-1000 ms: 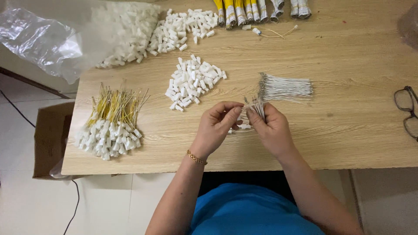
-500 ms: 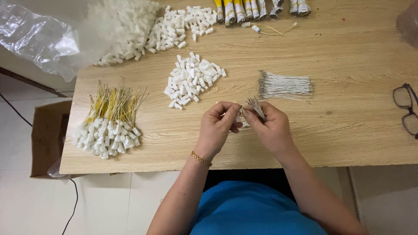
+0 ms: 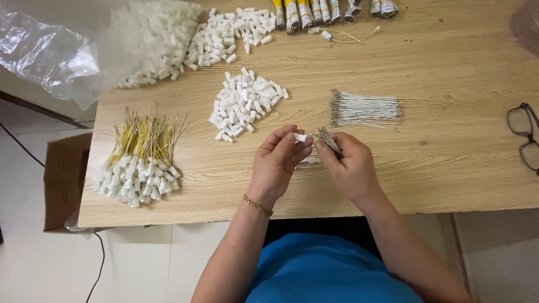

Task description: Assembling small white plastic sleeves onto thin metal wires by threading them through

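Head view, left hand (image 3: pixel 278 163) pinching one white connector (image 3: pixel 301 137), right hand (image 3: pixel 348 165) gripping several wires (image 3: pixel 327 138)

Two hands (image 3: pixel 278 163), three connector piles (image 3: pixel 245 104), one glasses pair (image 3: pixel 525 137).

Small hand-assembly workplace, likely a home workshop. Evidence: plain wooden table (image 3: pixel 438 168) carrying sorted batches of parts: pile of white plastic connectors (image 3: pixel 245 102) at centre, bundle of white wires (image 3: pixel 365 109) right of centre, finished yellow-wired pieces (image 3: pixel 140 163) at left; cardboard box (image 3: pixel 63 185) on tiled floor (image 3: pixel 33 264), lower left.
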